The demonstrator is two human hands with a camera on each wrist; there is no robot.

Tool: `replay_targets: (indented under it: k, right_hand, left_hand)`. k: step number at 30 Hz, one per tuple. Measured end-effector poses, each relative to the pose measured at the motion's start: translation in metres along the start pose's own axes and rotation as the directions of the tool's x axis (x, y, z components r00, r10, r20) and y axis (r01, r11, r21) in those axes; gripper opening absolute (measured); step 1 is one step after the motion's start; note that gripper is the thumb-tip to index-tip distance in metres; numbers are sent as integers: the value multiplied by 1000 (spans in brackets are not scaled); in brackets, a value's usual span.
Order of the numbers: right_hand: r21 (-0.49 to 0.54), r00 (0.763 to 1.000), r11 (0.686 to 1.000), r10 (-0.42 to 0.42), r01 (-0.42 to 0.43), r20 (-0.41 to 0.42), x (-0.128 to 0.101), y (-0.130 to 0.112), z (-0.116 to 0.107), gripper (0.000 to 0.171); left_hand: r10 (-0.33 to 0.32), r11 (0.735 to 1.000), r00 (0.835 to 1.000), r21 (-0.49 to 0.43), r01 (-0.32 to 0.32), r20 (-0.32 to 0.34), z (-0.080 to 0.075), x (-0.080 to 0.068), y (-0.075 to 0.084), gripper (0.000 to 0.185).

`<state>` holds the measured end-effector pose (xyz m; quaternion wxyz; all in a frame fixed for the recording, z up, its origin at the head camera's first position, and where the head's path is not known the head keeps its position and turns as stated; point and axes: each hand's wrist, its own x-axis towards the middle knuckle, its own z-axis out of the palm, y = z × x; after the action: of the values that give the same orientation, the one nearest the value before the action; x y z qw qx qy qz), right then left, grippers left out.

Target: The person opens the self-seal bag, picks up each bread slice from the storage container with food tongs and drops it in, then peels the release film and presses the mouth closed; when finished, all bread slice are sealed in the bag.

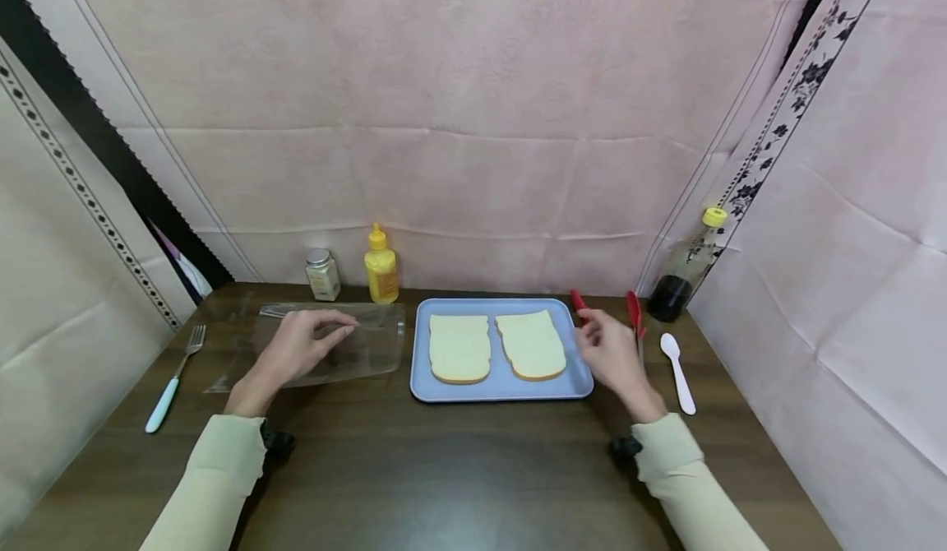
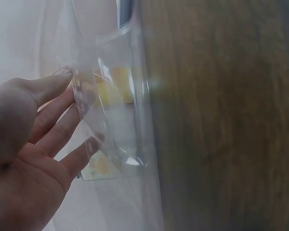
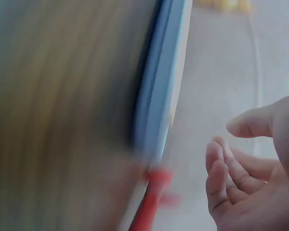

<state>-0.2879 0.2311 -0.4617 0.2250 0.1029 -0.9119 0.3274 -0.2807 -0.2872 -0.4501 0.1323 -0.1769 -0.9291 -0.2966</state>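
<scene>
In the head view my left hand (image 1: 307, 344) is over a clear plastic bag (image 1: 381, 345) lying left of the tray. Up close in the left wrist view, the thumb and index finger pinch the edge of the clear film (image 2: 113, 130), and the other fingers spread behind it. My right hand (image 1: 610, 352) hovers at the right edge of the blue tray (image 1: 503, 398). The right wrist view shows its fingers (image 3: 216, 183) loosely bent with nothing between them. Two bread slices (image 1: 459, 349) (image 1: 530, 344) lie side by side on the tray. A red-ended utensil (image 1: 577, 298) shows just beyond the right hand.
A shaker jar (image 1: 323, 275) and a yellow squeeze bottle (image 1: 381, 268) stand at the back. On the right are another red-ended utensil (image 1: 635, 312), a white spoon (image 1: 678, 374) and a yellow-capped bottle of dark liquid (image 1: 684, 271). A fork (image 1: 174, 380) lies far left.
</scene>
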Motion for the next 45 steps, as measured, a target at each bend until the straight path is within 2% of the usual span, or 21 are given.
replay_targets:
  k: [3, 6, 10, 13, 16, 19, 23, 33, 37, 40, 45]
  right_hand:
    - [-53, 990, 989, 137, -137, -16, 3, 26, -23, 36]
    - [-103, 968, 964, 250, -247, 14, 2, 44, -38, 56]
    - [-164, 930, 930, 348, -328, 114, 0, 58, -45, 95]
    - [-204, 893, 911, 398, -358, 210, 0, 63, -45, 112]
    - [-252, 854, 896, 431, -366, 291, 1, 65, -45, 112]
    - [-295, 833, 886, 446, -358, 328, 2, 66, -46, 105]
    - [-315, 833, 884, 443, -345, 332, 2, 67, -49, 96]
    - [-287, 812, 880, 464, -379, 353, -1, 73, -55, 83]
    - [-274, 814, 887, 453, -371, 363, -1, 72, -56, 86]
    - [-287, 821, 887, 449, -361, 352, -1, 70, -56, 96]
    - [-279, 858, 895, 424, -348, 290, -6, 61, -51, 105]
  left_hand:
    - [0, 1000, 1000, 1, 0, 4, -1, -1, -1, 18]
    - [-3, 1000, 1000, 1, 3, 6, 0, -1, -1, 18]
    - [-9, 1000, 1000, -2, 9, 12, 1, -1, -1, 17]
    - [-4, 1000, 1000, -3, 4, 14, 2, -1, -1, 17]
    - [3, 1000, 1000, 0, -3, 7, 3, -1, -1, 15]
    - [10, 1000, 1000, 3, -10, 3, 2, 0, -1, 15]
    - [4, 1000, 1000, 12, -4, 16, 2, 0, 0, 17]
    - [-3, 1000, 999, -7, 3, 44, 6, -2, -1, 18]
    - [-5, 1000, 999, -3, 5, 39, 6, -2, -2, 18]
    - [1, 1000, 999, -3, -1, 35, 7, -2, -2, 18]
    - [-2, 1000, 999, -2, 2, 34, 8, -2, -3, 18]
